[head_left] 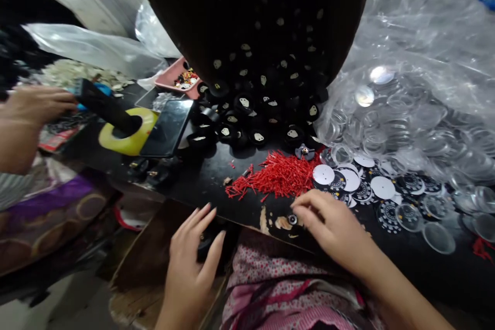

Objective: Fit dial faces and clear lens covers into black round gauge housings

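Observation:
My left hand (189,258) is over the front edge of the black table, its fingers stretched out and the thumb apart. A dark round part (203,245) shows between the thumb and fingers, apparently below them. My right hand (328,221) rests near the table edge with thumb and fingertips together; whatever they pinch is hidden. Beside these fingertips lies a small ring-shaped metal part (293,219). Just beyond is a heap of thin red pieces (280,175), which look like watch hands. Printed black-and-white dials (382,187) lie to the right of it.
Black round cases (258,137) spill from a large dark container (255,15). Clear round covers (402,129) pile up under plastic sheeting (425,36). A phone (167,128) leans by a yellow tape roll (145,136). Another person's hand (38,105) is at left. A cardboard box (135,278) stands below.

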`<act>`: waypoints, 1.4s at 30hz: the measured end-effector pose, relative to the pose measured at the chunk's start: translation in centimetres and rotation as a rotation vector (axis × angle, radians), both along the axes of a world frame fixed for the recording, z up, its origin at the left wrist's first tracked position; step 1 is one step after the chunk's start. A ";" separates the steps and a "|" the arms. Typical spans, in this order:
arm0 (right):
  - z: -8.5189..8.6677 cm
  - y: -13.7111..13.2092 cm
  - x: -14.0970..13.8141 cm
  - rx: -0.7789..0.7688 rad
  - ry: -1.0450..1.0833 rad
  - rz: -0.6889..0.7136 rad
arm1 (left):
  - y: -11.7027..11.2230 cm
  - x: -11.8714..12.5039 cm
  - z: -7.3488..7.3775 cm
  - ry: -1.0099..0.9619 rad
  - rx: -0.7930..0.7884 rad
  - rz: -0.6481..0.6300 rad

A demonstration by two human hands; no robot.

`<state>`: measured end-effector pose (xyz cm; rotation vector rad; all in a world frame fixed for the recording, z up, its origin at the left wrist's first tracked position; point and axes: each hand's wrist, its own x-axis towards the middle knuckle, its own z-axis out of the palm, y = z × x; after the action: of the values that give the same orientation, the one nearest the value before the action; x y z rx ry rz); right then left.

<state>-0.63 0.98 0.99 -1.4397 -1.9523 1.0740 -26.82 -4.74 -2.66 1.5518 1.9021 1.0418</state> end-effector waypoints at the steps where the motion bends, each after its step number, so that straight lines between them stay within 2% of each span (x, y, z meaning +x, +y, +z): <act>1: 0.1 0.0 -0.5 -0.004 -0.034 0.068 | 2.1 0.2 0.3 0.009 0.049 -0.057; 3: 0.3 0.0 -1.1 0.007 -0.084 0.172 | 7.4 1.4 0.7 0.062 0.158 -0.204; 4: 0.4 -0.1 -1.2 0.013 -0.097 0.184 | 10.1 2.1 0.9 0.165 0.219 -0.268; 7: 0.5 -0.5 -0.3 -0.010 -0.080 0.110 | 16.5 3.7 0.9 0.437 0.267 -0.429; 10: 0.3 -0.9 0.7 -0.047 -0.060 0.064 | 18.8 4.2 0.2 0.533 0.265 -0.534; 15: -0.2 -0.9 0.4 -0.052 -0.059 0.110 | 19.2 3.8 -0.2 0.507 0.231 -0.544; 18: -0.1 -0.6 0.1 -0.058 -0.035 0.117 | 18.8 3.9 0.5 0.464 0.218 -0.511; 20: 0.0 -0.6 -0.1 -0.068 -0.014 0.046 | 17.0 4.6 1.2 0.333 0.201 -0.481; 21: 0.0 -0.7 -0.2 -0.054 -0.002 0.001 | 15.6 5.1 1.5 0.206 0.168 -0.469; 24: 0.1 -1.4 -0.4 0.063 0.021 -0.057 | 10.1 7.1 2.0 -0.478 -0.111 -0.399; 26: 0.3 -1.8 -0.2 0.118 -0.010 -0.006 | 6.7 8.1 2.0 -0.694 -0.249 -0.308; 28: 0.4 -1.7 0.4 0.105 -0.040 0.090 | 4.6 8.6 1.7 -0.787 -0.340 -0.261; 30: 0.4 -0.8 1.4 0.098 -0.054 0.118 | 3.8 8.7 1.4 -0.820 -0.394 -0.252; 32: 0.0 0.8 2.5 0.163 -0.164 -0.009 | 3.6 8.7 1.2 -0.826 -0.411 -0.242; 34: -0.7 2.6 3.3 0.237 -0.424 -0.158 | 3.7 8.7 1.2 -0.845 -0.404 -0.236; 35: -1.0 3.3 3.5 0.257 -0.553 -0.184 | 3.7 8.7 1.2 -0.862 -0.397 -0.237; 37: -1.7 4.2 4.0 0.274 -0.706 -0.149 | 3.7 9.0 1.1 -0.891 -0.376 -0.239; 42: -2.2 4.2 5.7 0.420 -0.605 -0.072 | 3.6 9.6 0.9 -0.981 -0.354 -0.202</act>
<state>5.04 5.14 -1.24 -1.6866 -2.3137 0.1608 -17.24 -1.12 -1.79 0.7626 1.1262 1.0235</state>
